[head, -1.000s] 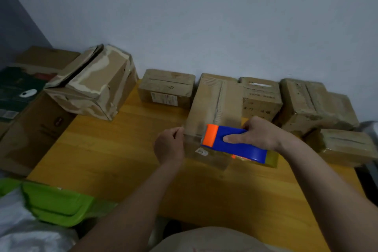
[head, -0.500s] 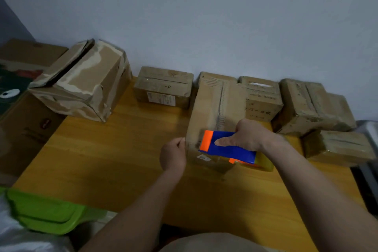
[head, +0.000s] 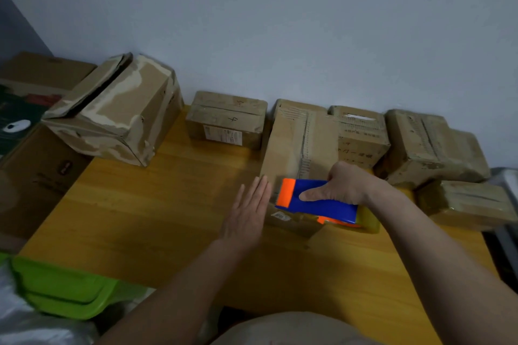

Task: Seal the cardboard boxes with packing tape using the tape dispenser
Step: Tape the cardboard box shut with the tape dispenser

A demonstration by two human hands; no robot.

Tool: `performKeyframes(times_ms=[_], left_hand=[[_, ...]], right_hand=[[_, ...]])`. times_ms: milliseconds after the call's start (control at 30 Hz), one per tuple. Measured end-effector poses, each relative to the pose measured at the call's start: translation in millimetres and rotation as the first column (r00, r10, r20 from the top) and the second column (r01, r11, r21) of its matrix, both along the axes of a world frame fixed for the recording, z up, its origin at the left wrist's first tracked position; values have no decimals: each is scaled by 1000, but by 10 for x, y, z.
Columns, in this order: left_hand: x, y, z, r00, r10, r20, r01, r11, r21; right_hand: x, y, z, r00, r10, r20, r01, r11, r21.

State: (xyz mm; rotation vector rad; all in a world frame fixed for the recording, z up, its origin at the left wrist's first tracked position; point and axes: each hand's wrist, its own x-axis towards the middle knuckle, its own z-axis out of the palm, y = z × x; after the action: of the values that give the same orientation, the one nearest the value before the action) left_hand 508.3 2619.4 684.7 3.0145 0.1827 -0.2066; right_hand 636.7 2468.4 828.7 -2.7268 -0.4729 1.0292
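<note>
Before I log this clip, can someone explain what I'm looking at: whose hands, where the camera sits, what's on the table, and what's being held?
No machine here: a person with bare hands, filmed by a camera on their head looking forward and down. A wooden table holds cardboard boxes along the wall. The right hand grips a blue and orange tape dispenser on the near end of the long box. The left hand is flat, fingers straight, beside that box's left edge. A green bin sits at lower left.
</note>
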Motion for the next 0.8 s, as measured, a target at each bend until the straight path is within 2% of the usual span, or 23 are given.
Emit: performKeyframes(times_ms=[133, 233, 467, 633, 700, 800], left_hand=[[14, -29, 63, 998, 16, -54, -11, 996, 92], [2, -32, 69, 998, 18, -58, -12, 995, 103], [4, -101, 100, 998, 63, -12, -62, 996, 64], [65, -295, 193, 990, 137, 17, -138, 987, 88], [107, -459, 209, 997, 46, 61, -48, 998, 31], [142, -624, 154, 993, -105, 51, 108, 993, -51]], right_hand=[[3, -84, 17, 1000, 14, -15, -14, 1000, 12], [10, -287, 66, 999, 27, -21, -26, 999, 22], [135, -569, 27, 999, 34, 39, -29, 994, -106], [171, -584, -121, 1000, 8, 23, -5, 996, -90], [190, -620, -153, 1000, 6, 13, -5, 996, -85], [210, -641, -195, 1000, 14, 5, -14, 998, -66]])
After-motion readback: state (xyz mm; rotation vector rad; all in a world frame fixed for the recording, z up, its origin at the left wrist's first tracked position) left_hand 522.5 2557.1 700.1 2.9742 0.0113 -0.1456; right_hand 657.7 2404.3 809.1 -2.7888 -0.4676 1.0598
